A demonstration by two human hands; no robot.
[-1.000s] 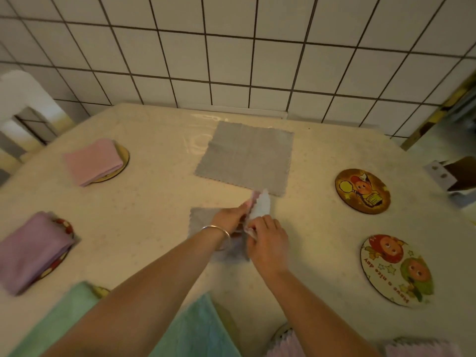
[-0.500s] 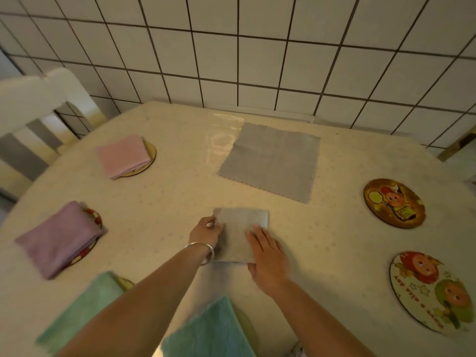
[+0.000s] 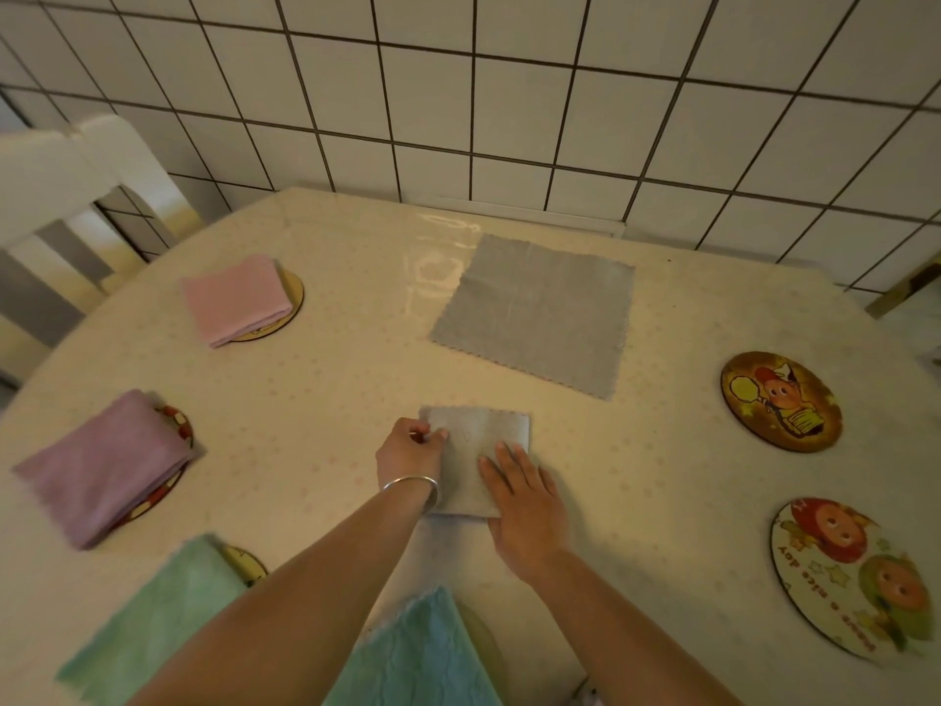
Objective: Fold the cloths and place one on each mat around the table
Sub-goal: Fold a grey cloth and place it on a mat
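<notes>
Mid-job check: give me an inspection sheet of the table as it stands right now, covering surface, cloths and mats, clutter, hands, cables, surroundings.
Surface: pale dotted table, glossy near the wall.
Job's things: folded grey cloth under both hands; unfolded grey cloth flat beyond it; pink cloth, purple cloth and green cloth each on a mat; blue-green cloth at the near edge; two bare cartoon mats on the right.
Clutter: nothing seen.
Hands: left hand pinches the folded cloth's left edge; right hand presses flat on it.
Cables: nothing seen.
Surroundings: white tiled wall; white chair on the left.
</notes>
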